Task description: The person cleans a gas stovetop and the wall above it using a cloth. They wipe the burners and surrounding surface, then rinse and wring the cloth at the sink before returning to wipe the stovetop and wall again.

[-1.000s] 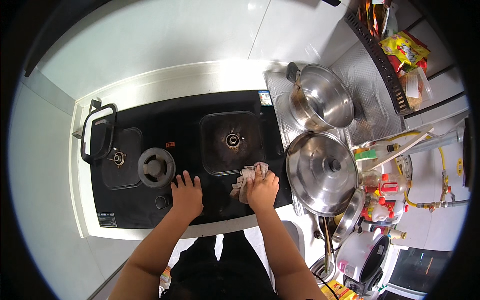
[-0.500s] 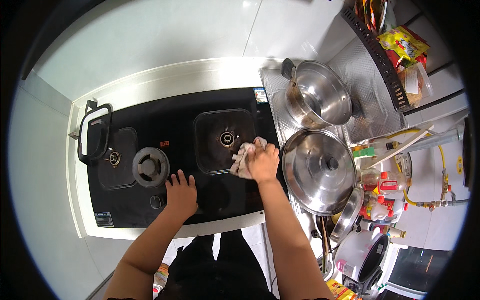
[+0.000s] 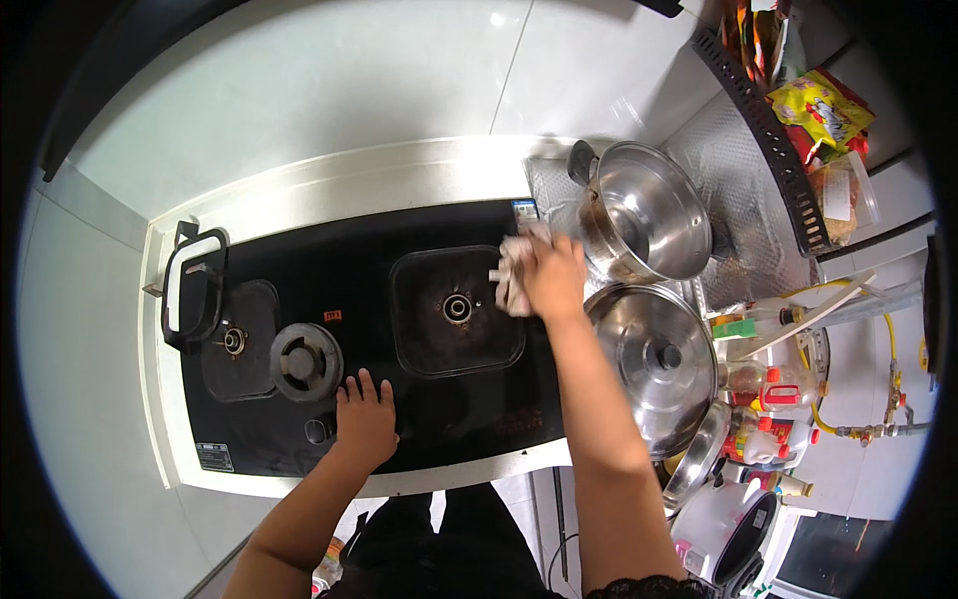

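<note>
My right hand is closed round a crumpled pale cleaning cloth, pressed to the right edge of the black glass gas hob. Just left of the cloth lies the dark square recess of the right burner, its bare metal nozzle showing. My left hand rests on the front part of the hob, fingers spread, holding nothing. Close to its fingertips sit a round burner cap and a black control knob. The left burner recess has its nozzle bare too.
A steel pot and a large steel lid stand right beside the hob. A black pan support leans at the far left corner. Farther right are bottles, a rice cooker and a black basket of packets.
My right hand and the cloth have moved away from me and slightly right, from the recess's lower right corner up along the hob's right edge. The left hand stays put while the view shifts slightly.
</note>
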`<state>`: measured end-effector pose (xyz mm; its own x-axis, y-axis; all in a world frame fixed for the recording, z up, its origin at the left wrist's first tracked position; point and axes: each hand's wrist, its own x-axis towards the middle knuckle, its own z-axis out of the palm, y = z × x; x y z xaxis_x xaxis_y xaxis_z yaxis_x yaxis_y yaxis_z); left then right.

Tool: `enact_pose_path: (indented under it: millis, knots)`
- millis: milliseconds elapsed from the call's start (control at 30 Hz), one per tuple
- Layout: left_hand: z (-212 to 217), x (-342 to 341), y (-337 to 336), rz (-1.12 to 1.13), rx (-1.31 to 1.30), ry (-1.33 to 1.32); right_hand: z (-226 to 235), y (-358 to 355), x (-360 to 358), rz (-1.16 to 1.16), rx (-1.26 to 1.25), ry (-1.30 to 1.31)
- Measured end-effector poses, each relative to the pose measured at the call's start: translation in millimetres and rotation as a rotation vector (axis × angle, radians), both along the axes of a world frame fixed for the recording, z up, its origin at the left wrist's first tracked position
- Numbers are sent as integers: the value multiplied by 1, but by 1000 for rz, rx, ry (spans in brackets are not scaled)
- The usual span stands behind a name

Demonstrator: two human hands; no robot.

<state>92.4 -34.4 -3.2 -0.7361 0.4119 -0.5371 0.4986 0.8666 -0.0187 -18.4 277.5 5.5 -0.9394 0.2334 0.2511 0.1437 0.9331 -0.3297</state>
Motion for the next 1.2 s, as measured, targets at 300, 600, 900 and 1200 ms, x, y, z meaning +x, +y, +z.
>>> enact_pose_path:
  millis: [300, 600, 900, 1200]
  knots:
    - [-1, 0, 0, -17, 19, 20, -57, -6, 5, 0, 47, -149]
    - [1, -1, 4, -37, 44, 63, -43, -55, 172, -78, 330, -242]
    - [0, -1, 5, -94, -15, 88, -50, 14, 63, 59, 157, -221]
    - [2, 1, 3, -65, 18, 95, -43, -80, 196, -29, 145, -58]
